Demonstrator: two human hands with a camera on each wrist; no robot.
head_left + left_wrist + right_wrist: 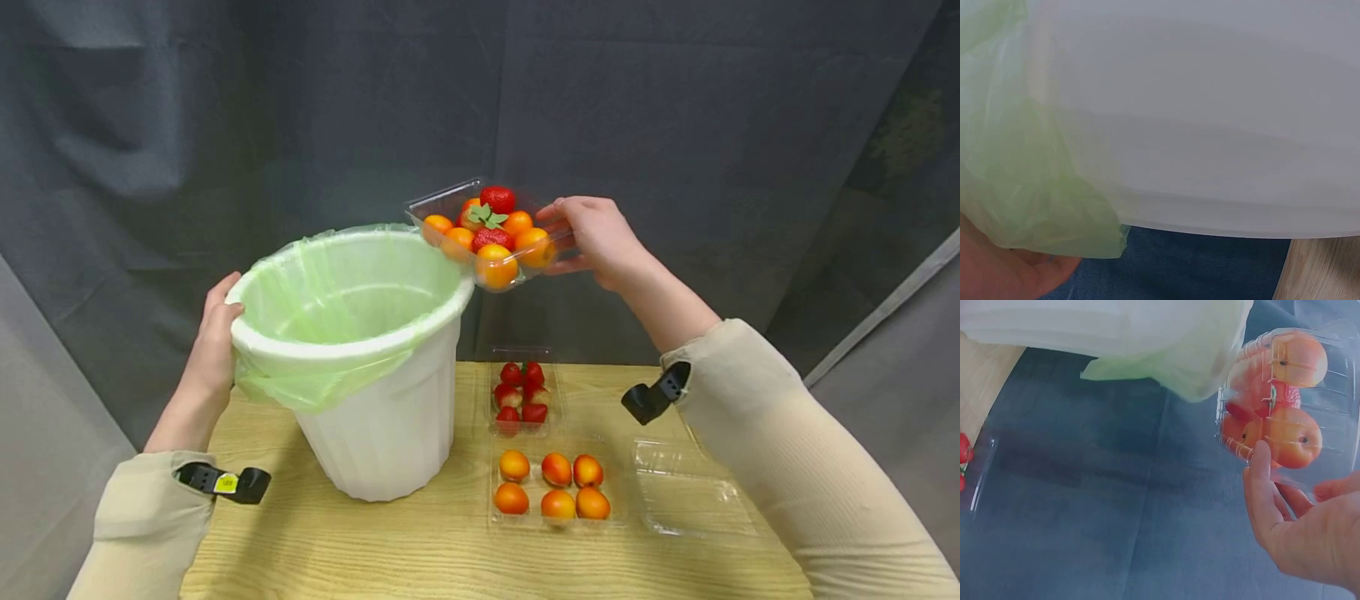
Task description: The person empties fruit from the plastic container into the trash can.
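A white bin (382, 400) lined with a green bag (352, 287) stands tilted on the wooden table (420, 542). My left hand (213, 342) grips its rim on the left side; the left wrist view shows the bin wall (1210, 125) and bag (1035, 187) close up. My right hand (592, 237) holds a clear plastic tray (487, 233) of oranges and strawberries in the air, tipped toward the bin's far rim. In the right wrist view my fingers (1266, 487) hold the tray (1285, 400) from below.
On the table right of the bin lie a clear tray of strawberries (522, 398), a clear tray of several oranges (553, 492) and an empty clear tray (690, 492). A dark curtain (675, 108) hangs behind the table.
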